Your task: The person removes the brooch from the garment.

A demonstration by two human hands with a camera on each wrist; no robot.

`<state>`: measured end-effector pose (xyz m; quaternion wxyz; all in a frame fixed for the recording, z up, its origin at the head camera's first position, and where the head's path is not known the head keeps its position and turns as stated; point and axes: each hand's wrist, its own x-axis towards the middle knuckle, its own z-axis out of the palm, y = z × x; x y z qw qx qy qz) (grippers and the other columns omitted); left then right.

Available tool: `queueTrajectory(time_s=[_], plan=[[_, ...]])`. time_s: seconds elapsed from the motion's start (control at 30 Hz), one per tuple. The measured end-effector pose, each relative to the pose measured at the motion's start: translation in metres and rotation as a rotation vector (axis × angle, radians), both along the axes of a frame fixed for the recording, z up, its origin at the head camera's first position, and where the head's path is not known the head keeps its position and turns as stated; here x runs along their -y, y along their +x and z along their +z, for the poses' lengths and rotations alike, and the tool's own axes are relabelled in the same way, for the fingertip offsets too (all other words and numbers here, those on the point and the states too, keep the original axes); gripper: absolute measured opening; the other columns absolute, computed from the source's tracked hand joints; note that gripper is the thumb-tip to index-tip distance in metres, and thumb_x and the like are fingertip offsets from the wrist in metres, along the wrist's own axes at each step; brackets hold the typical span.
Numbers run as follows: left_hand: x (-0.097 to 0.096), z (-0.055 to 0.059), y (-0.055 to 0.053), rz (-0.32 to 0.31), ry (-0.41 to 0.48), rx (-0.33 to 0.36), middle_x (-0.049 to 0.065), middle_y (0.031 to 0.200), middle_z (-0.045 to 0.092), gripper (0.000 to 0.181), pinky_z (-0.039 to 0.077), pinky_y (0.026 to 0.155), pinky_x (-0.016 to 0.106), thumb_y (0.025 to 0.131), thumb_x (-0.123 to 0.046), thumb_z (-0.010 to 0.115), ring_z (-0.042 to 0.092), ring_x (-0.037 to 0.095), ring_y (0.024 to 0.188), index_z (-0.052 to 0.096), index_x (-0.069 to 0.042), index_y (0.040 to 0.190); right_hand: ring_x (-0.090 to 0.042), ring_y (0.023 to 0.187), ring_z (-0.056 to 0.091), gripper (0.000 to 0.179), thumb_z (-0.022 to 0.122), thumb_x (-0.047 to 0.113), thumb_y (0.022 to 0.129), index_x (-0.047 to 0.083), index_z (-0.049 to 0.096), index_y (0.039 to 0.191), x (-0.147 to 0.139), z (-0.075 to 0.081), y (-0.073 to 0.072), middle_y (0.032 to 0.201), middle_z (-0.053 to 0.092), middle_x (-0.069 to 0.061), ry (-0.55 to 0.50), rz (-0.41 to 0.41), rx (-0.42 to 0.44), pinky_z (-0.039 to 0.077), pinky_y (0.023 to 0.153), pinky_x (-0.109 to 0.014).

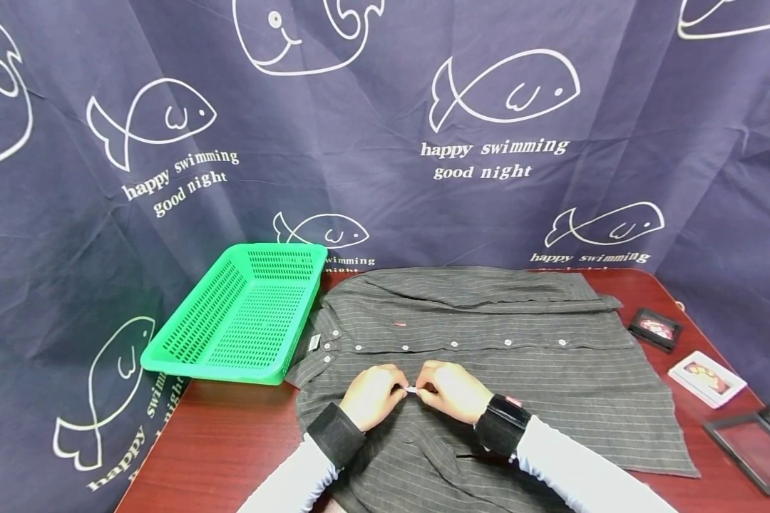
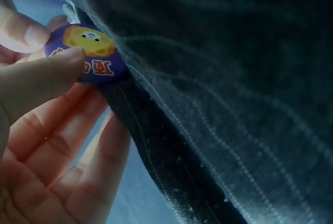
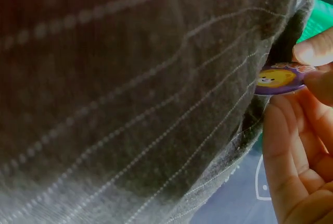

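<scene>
A dark grey pinstriped shirt (image 1: 488,370) with white buttons lies spread over the table. Above its near front panel, both hands meet at a small round badge (image 2: 99,67), purple with a yellow cartoon figure and red-and-white lettering. The left hand (image 1: 375,395) pinches it, thumb across its face and fingers behind. From the other side the right hand (image 1: 452,390) pinches its edge between thumb and fingers. In the right wrist view the badge (image 3: 278,79) sits against the shirt's fabric. Its back is hidden, so I cannot tell whether it is fastened to the cloth.
A green plastic basket (image 1: 240,369) stands at the table's left, close to the shirt collar. Along the right edge lie a black-framed box (image 1: 656,329), a white-framed box (image 1: 707,379) and an opened dark frame (image 1: 757,449). A fish-printed curtain (image 1: 385,157) hangs behind.
</scene>
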<state>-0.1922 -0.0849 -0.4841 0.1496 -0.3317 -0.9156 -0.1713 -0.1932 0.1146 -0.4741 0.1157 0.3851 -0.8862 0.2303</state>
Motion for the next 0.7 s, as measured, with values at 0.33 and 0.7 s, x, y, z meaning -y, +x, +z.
queueTrajectory(time_s=[0.33,0.7], plan=[[0.0003,0.001,-0.0014,-0.009,0.009,-0.008,-0.005,0.083,0.07,0.005,0.053,0.069,0.025,0.08,-0.014,0.077,0.067,0.01,0.077,0.073,-0.016,0.083,-0.003,0.069,0.058,0.007,0.075,0.011,0.081,0.012,0.068,0.084,-0.0041,0.0028,-0.0043,0.078,0.064,0.005,-0.022,-0.013,0.008,0.049,0.063,-0.02],[-0.0004,0.0048,-0.0003,0.007,0.006,0.007,-0.005,0.084,0.071,0.004,0.053,0.071,0.027,0.083,-0.017,0.076,0.068,0.011,0.079,0.073,-0.015,0.084,-0.004,0.069,0.059,0.008,0.075,0.01,0.08,0.011,0.067,0.082,-0.0064,-0.0007,-0.0095,0.076,0.064,0.005,-0.013,-0.048,0.118,0.048,0.063,-0.021]])
